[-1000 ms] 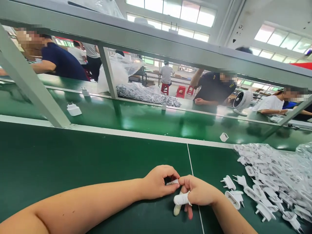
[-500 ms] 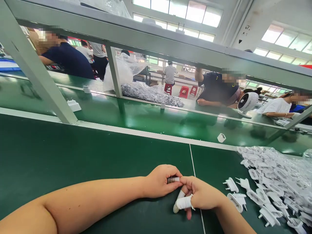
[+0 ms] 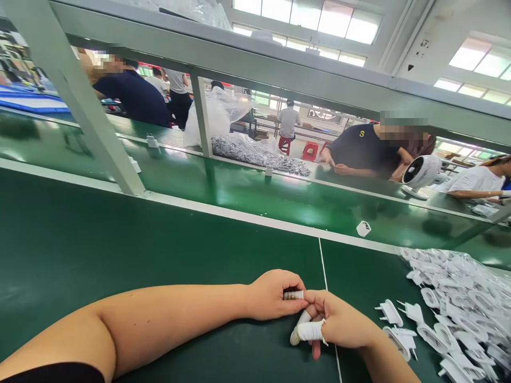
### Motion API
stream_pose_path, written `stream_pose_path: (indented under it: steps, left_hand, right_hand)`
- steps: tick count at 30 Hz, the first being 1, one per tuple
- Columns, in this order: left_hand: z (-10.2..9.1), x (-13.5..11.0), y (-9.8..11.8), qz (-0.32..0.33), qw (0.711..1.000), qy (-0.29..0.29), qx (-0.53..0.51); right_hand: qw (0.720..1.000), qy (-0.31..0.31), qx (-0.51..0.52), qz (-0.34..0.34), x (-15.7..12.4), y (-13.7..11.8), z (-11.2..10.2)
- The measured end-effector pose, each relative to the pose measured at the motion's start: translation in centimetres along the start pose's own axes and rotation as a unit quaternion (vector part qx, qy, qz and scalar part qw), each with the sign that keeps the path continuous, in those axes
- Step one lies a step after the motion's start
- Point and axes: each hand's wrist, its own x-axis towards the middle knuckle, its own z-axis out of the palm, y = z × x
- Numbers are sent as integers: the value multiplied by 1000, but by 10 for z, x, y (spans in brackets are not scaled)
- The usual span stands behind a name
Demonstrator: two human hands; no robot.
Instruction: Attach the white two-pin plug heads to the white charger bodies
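My left hand (image 3: 271,294) is closed around the end of my right index finger, which wears a white finger wrap (image 3: 294,295) with brownish smudges. My right hand (image 3: 344,323) holds nothing that I can see; its index finger is stretched out into my left hand. White tape (image 3: 311,331) covers the right thumb, and another finger behind it is wrapped too. Both hands are just above the dark green tabletop (image 3: 207,250). To the right of my right hand lie several loose white plug housings with pins (image 3: 390,313), beside a large heap of them (image 3: 459,298).
Beyond the white table edge runs a glossy green conveyor belt (image 3: 239,189) with a small white adapter (image 3: 363,229) on it. A slanted metal post (image 3: 91,117) rises at the left. Across the belt are a white fan (image 3: 423,171), a parts pile (image 3: 255,151) and co-workers (image 3: 359,146).
The view has shifted slightly, so most things sit a little further right. My hands keep the same hold. The co-worker across the belt has lowered a raised arm, bringing both hands together.
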Motion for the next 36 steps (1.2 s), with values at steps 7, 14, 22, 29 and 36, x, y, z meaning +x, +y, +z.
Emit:
stream_pose_path:
  steps: [7,14,22,29,36]
  left_hand:
    - [-1,-1,3,-51,996,-5,-72]
    - [-2,2,4,-77,988,31,-131]
    - [2,14,-2,-109,977,54,-175]
    - [-1,16,3,-108,980,53,-156]
    - [-8,11,1,-116,980,34,-160]
  right_hand:
    - [1000,9,-6,8,-2,-5,3]
    - [989,139,9,-52,-11,-6,-10]
    - [941,333,-31,-55,-6,-4,-28]
    - [890,438,-108,-68,-9,-4,-34]
    - [806,561,-186,-38,-53,-25,-53]
